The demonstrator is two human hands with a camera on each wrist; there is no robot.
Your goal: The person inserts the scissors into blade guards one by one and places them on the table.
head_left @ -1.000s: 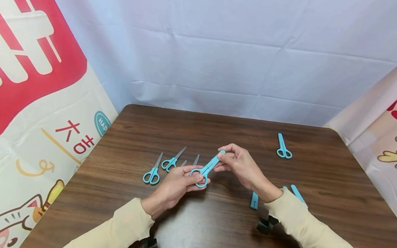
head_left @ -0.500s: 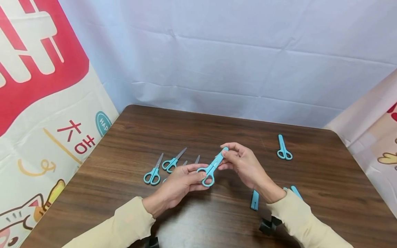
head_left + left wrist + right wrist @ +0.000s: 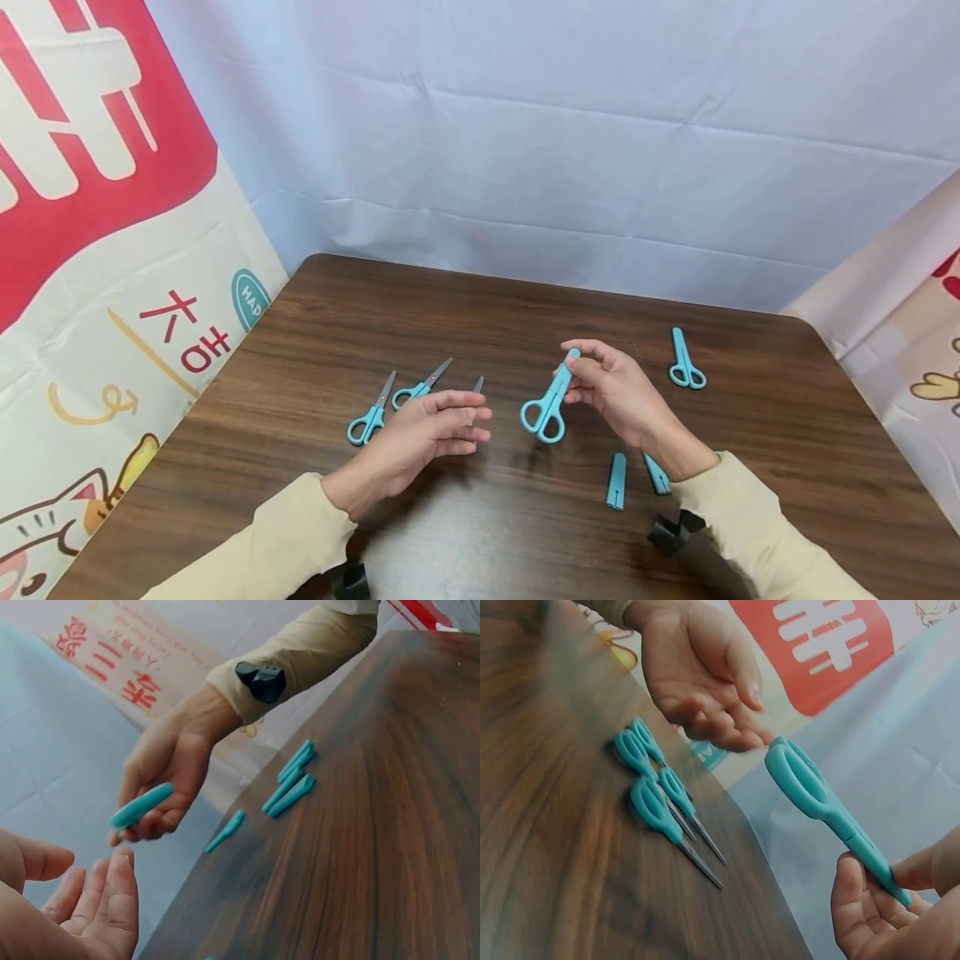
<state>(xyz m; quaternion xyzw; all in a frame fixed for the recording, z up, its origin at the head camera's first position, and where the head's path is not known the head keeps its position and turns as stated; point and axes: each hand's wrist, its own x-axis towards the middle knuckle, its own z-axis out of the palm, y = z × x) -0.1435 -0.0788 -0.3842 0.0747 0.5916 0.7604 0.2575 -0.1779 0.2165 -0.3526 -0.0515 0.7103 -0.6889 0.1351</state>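
Pinching sheathed scissors (image 3: 555,397), the right hand (image 3: 626,393) has them toward seven o'clock from its fingers; at eight, the relaxed left hand (image 3: 420,433) partly hides bare scissors (image 3: 371,417); sheaths (image 3: 616,482) lie at five.

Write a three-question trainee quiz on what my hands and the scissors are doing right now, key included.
1. By which part does the right hand pinch the held scissors?
2. True or false: the left hand is gripping scissors too.
3. Where do the other capped scissors lie?
A) in the left hand
B) to the right of the right hand, on the table
C) to the left of the left hand

Key:
1. The cap, near its tip.
2. False; it is open and holds nothing.
3. B
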